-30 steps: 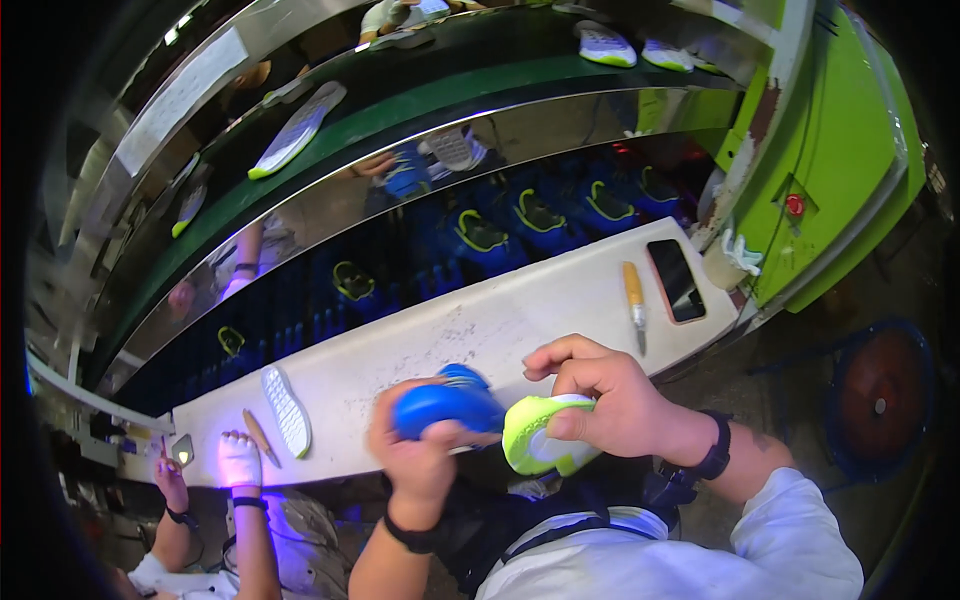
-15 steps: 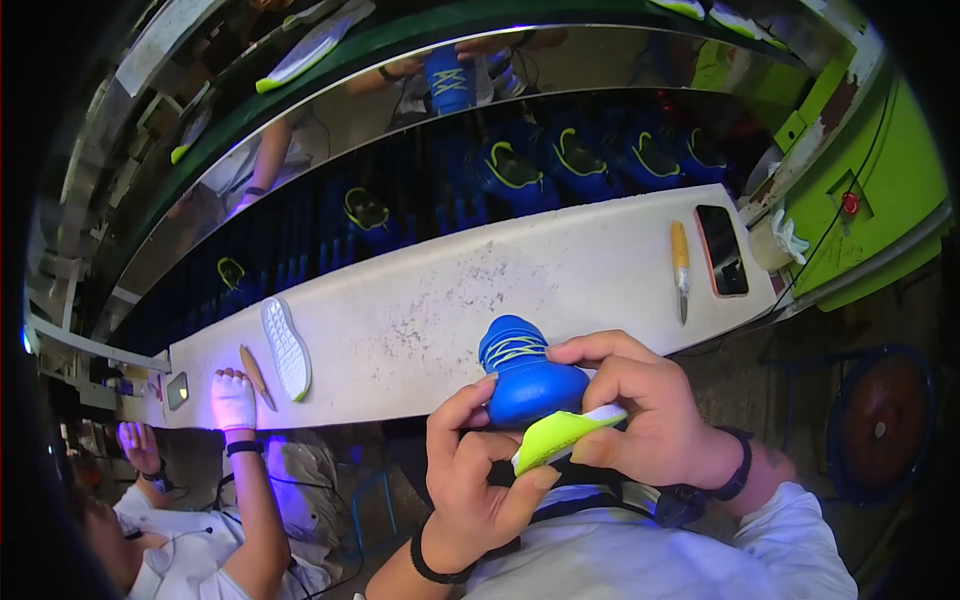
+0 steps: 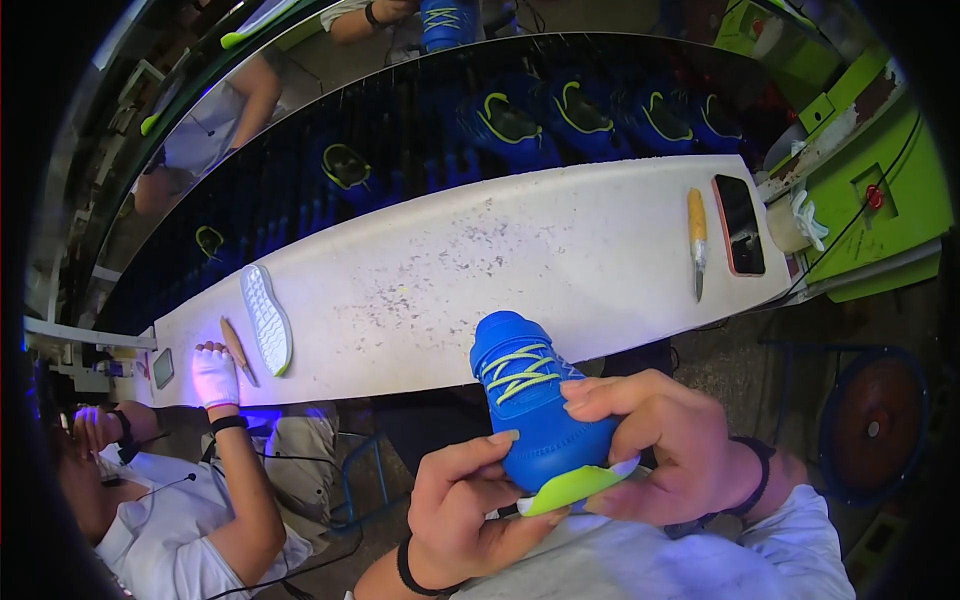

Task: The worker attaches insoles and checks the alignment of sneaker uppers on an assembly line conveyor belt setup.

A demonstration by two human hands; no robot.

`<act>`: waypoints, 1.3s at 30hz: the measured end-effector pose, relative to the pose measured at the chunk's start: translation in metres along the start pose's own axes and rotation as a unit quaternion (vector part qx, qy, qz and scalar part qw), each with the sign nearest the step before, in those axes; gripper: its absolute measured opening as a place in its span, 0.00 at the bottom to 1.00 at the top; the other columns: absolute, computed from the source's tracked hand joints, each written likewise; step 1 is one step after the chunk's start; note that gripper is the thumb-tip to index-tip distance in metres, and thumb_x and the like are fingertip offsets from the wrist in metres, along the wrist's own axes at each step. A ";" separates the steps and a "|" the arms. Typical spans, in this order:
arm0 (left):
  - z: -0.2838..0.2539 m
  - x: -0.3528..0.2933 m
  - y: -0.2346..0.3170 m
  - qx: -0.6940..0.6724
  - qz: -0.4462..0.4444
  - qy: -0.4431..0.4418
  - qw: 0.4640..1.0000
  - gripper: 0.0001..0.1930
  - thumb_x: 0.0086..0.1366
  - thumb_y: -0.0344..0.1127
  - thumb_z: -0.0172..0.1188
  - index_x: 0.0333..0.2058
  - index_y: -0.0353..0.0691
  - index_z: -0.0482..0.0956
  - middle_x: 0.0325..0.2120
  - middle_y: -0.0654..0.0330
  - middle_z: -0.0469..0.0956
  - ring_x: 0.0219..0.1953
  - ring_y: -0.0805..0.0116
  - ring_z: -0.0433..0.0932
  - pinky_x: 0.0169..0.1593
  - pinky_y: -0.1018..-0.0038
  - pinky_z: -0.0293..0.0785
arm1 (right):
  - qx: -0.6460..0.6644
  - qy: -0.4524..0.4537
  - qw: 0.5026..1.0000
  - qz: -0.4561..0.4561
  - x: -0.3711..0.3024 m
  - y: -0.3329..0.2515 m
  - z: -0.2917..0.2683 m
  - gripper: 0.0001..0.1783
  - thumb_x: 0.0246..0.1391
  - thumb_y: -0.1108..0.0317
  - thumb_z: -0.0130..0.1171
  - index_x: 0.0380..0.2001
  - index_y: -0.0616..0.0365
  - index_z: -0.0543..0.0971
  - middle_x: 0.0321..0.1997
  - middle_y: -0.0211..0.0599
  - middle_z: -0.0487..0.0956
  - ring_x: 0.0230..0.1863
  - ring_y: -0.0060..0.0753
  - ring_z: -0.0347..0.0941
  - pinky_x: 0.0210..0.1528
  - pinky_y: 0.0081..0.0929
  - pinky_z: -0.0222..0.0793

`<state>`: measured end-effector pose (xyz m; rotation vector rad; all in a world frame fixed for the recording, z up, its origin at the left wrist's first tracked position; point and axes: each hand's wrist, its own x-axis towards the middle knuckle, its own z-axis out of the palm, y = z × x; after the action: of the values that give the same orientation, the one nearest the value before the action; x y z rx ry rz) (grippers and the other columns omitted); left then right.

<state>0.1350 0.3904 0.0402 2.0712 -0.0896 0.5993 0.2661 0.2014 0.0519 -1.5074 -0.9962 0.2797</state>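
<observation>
Two parts brought together: blue shoe upper [image 3: 545, 425] already laced, yellow-green sole [image 3: 575, 487] set against toe [image 3: 560, 458]. Fit along remaining length hidden, perhaps unfinished; bond cannot be told. Left hand [image 3: 480, 505] and right hand [image 3: 672, 440] pinch both parts, near side of surface [image 3: 600, 225]. Upper smooth, toe rounded, pointing near; laces [image 3: 520, 372] pale yellow-green, crossed; sole curved, white at edges.
</observation>
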 end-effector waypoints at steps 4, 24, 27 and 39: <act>-0.001 0.001 0.001 0.022 0.002 -0.010 1.000 0.20 0.47 0.38 0.82 0.26 0.36 0.77 0.47 0.47 0.76 0.33 0.69 0.80 0.34 0.76 0.81 | 0.013 0.005 1.000 -0.010 -0.001 0.003 0.000 0.18 0.48 0.63 0.77 0.31 0.58 0.76 0.50 0.50 0.80 0.51 0.53 0.82 0.50 0.39 0.80; 0.009 0.013 -0.009 0.007 0.078 0.027 0.997 0.19 0.51 0.35 0.77 0.21 0.37 0.70 0.38 0.43 0.79 0.30 0.59 0.80 0.32 0.72 0.78 | -0.045 -0.147 0.977 0.151 0.023 -0.014 -0.042 0.36 0.48 0.63 0.76 0.58 0.64 0.75 0.57 0.47 0.79 0.56 0.49 0.79 0.58 0.38 0.75; 0.010 0.026 -0.007 0.013 0.069 -0.021 0.997 0.20 0.50 0.35 0.77 0.21 0.37 0.70 0.36 0.44 0.79 0.28 0.58 0.80 0.30 0.72 0.78 | -0.076 -0.229 0.965 0.098 0.026 -0.007 -0.047 0.36 0.54 0.61 0.71 0.62 0.64 0.72 0.60 0.49 0.77 0.63 0.50 0.73 0.65 0.40 0.68; 0.054 0.002 -0.035 0.011 0.014 -0.005 1.000 0.20 0.45 0.36 0.82 0.30 0.42 0.76 0.52 0.48 0.67 0.45 0.59 0.76 0.48 0.68 0.76 | 0.097 -0.083 0.981 0.145 0.016 0.008 -0.040 0.19 0.69 0.66 0.46 0.50 0.69 0.80 0.55 0.52 0.81 0.62 0.48 0.74 0.70 0.44 0.61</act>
<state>0.1676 0.3661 -0.0100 2.0974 -0.1191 0.6093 0.3063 0.1862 0.0593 -1.4648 -0.8482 0.7005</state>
